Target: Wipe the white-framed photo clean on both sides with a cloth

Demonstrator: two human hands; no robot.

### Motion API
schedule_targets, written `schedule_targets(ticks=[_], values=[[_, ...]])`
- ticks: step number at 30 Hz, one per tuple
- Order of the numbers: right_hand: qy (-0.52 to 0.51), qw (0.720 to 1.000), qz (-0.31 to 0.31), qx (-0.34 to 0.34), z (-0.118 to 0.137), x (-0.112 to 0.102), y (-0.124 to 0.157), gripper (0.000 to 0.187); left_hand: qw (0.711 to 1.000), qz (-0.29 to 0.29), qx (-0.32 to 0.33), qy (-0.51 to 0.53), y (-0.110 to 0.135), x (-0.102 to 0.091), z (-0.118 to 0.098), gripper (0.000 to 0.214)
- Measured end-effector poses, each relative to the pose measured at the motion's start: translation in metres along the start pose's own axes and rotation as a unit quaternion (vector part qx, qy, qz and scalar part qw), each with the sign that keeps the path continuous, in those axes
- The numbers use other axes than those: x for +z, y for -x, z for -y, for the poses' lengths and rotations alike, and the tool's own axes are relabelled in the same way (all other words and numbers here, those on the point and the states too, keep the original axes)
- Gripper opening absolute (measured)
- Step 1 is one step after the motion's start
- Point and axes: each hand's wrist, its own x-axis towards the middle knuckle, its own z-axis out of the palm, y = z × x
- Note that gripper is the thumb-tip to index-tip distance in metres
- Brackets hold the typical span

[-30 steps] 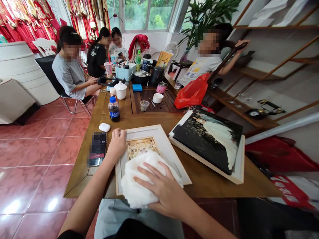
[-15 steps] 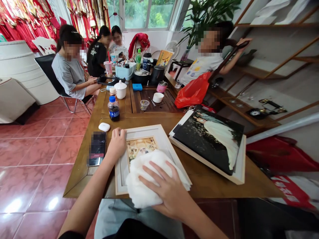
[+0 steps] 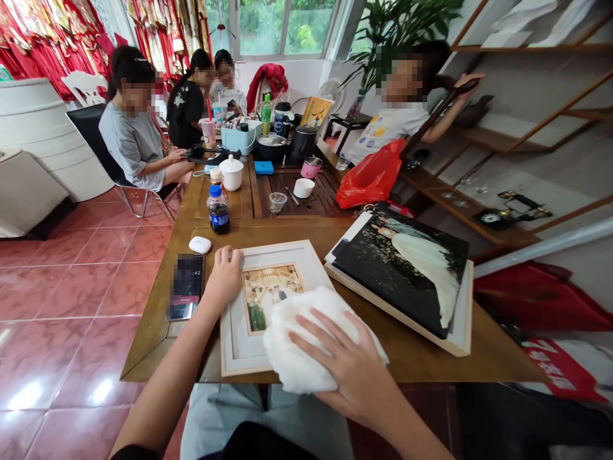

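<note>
A pale wood picture frame [image 3: 227, 351] lies on the near part of the table, with a white mat around a wedding photo [image 3: 256, 281]. My left hand [image 3: 228, 275] is curled over its upper left edge and holds it. Over the lower right of the frame, my right hand [image 3: 338, 351] presses on a bunched white cloth [image 3: 297, 364], fingers stretched across the top and thumb at the near edge. The cloth hides part of the photo and the frame's lower right corner.
Right of the frame stands a stack of large prints [image 3: 407, 268]. A phone [image 3: 186, 287], a white earbud case [image 3: 200, 244] and a dark drink bottle [image 3: 219, 211] are on the left. Farther back are a lidded cup [image 3: 231, 172], a red bag [image 3: 371, 176] and several seated people.
My right hand has slid the white cloth to the right across the frame, uncovering more of the photo. My left hand keeps its place on the edge.
</note>
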Motion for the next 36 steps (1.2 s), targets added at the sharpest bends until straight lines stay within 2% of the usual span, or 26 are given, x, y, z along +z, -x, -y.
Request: schedule_targets(ticks=[3,5,13,16,20,24,28,31,36], values=[[0.029,0.999,-0.023,0.009,-0.011,0.0,0.014,0.065,1.0,-0.001,-0.002,-0.002,0.0,0.001,-0.001,0.045],[0.028,0.999,-0.015,0.003,-0.008,0.001,0.011,0.066,1.0,-0.001,-0.003,-0.01,0.0,0.0,-0.001,0.044],[-0.089,0.991,0.083,-0.048,0.048,0.007,-0.051,0.078,1.0,-0.002,-0.006,-0.015,0.0,-0.001,-0.002,0.046],[-0.112,0.989,0.091,-0.045,0.056,0.006,-0.06,0.079,1.0,0.002,-0.006,-0.017,0.0,-0.001,-0.002,0.046],[-0.084,0.993,0.084,-0.018,0.036,0.003,-0.042,0.079,1.0,-0.001,-0.005,-0.014,0.0,-0.001,-0.001,0.045],[-0.013,1.0,0.018,0.017,0.004,0.0,-0.007,0.072,1.0,-0.001,0.003,-0.014,0.0,-0.001,0.0,0.043],[0.026,0.999,-0.021,0.005,-0.01,-0.002,0.011,0.069,1.0,0.001,0.003,-0.021,-0.001,-0.001,0.0,0.044],[0.025,1.0,-0.003,0.012,-0.011,-0.003,0.003,0.071,1.0,0.001,0.004,-0.025,-0.001,-0.002,-0.001,0.044],[0.021,0.998,0.028,0.056,-0.022,-0.007,-0.036,0.066,1.0,0.001,0.009,-0.03,-0.001,-0.001,0.0,0.044]])
